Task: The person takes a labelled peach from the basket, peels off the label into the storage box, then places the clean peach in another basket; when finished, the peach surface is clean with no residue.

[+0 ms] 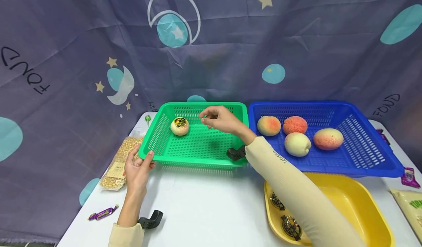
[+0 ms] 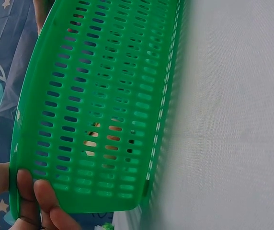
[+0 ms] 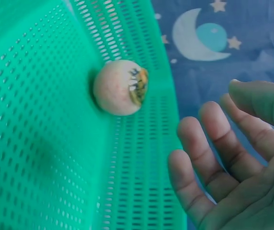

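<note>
My left hand point(image 1: 137, 170) grips the front left corner of the green basket point(image 1: 194, 160), thumb over the rim and fingers against its wall in the left wrist view. Inside, near the left end, lies a pale pinkish peach-like fruit point(image 1: 179, 129). A black-and-gold round piece point(image 1: 180, 122), maybe wrapped, sits on top of it. My right hand point(image 1: 221, 119) hovers above the basket, right of the fruit and apart from it. Its fingers are loosely bent, with nothing between them in the right wrist view, where the fruit point(image 3: 118, 88) also shows.
Beside the green basket stands a blue basket point(image 1: 366, 166) with several peach-like fruits. In front, a yellow basin point(image 1: 369, 210) holds black-and-gold pieces point(image 1: 291, 227), partly under my right arm. A bag of grains point(image 1: 123, 159) and a purple-wrapped candy point(image 1: 103, 213) lie left. Behind hangs a patterned cloth point(image 1: 224, 74).
</note>
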`<action>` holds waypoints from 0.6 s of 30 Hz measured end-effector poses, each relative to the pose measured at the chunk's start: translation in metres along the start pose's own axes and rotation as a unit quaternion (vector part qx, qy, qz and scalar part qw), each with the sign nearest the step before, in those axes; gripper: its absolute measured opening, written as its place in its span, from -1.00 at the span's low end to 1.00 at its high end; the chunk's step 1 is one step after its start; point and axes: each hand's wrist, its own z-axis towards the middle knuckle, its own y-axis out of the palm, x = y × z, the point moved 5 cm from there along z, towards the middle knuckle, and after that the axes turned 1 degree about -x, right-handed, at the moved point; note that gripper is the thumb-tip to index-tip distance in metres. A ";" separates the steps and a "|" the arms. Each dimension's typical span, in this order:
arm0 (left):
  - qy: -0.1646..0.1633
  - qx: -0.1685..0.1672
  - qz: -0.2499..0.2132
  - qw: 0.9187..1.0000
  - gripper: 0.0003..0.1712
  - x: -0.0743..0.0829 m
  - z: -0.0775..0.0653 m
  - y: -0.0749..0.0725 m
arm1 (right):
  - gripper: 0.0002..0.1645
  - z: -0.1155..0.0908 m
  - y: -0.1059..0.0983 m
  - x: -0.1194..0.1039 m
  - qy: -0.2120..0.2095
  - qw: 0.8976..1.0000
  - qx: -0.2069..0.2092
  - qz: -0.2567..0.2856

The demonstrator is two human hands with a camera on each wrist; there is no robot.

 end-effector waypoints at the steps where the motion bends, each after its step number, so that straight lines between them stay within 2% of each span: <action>1: 0.000 0.000 0.002 1.000 -0.23 0.000 0.000 0.000 | -0.74 0.003 0.002 0.002 0.001 1.000 0.000 0.004; 8: -0.004 0.005 -0.006 1.000 -0.23 0.001 -0.001 0.001 | -0.71 0.022 0.013 0.013 0.011 1.000 0.006 0.012; 14: -0.003 0.013 -0.008 1.000 -0.24 0.001 0.000 0.001 | -0.68 0.034 0.023 0.024 0.033 0.998 0.009 0.057; 18: -0.005 0.017 -0.012 1.000 -0.24 -0.001 -0.002 0.001 | -0.59 0.042 0.030 0.027 0.038 0.997 0.012 0.063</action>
